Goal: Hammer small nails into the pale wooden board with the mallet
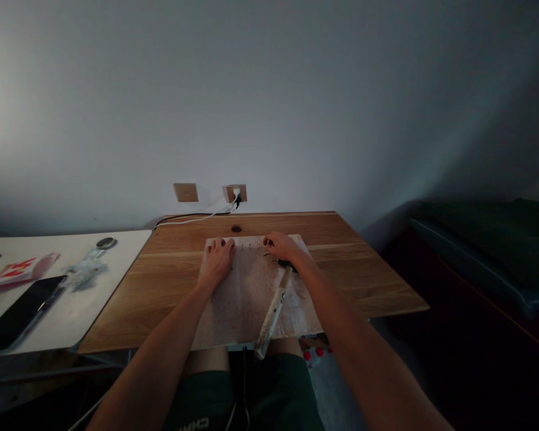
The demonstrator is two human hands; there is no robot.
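Note:
A pale, worn board lies at the table's front edge, reaching over my thighs. A row of small upright nails stands near its far edge. My left hand rests on the board's far left corner, fingers apart, its thumb side beside the leftmost nail. At the right end of the row, my right hand is closed in a pinch on what looks like a nail, mostly hidden by the fingers. Below my right wrist lies a hammer, its pale handle pointing toward me and its dark head partly covered by the wrist.
The board is on a wooden table against the wall. Cables run to a wall socket. At left, a white table holds a phone-like black slab, a red-and-white packet and a crumpled clear bag. A dark cushioned surface stands right.

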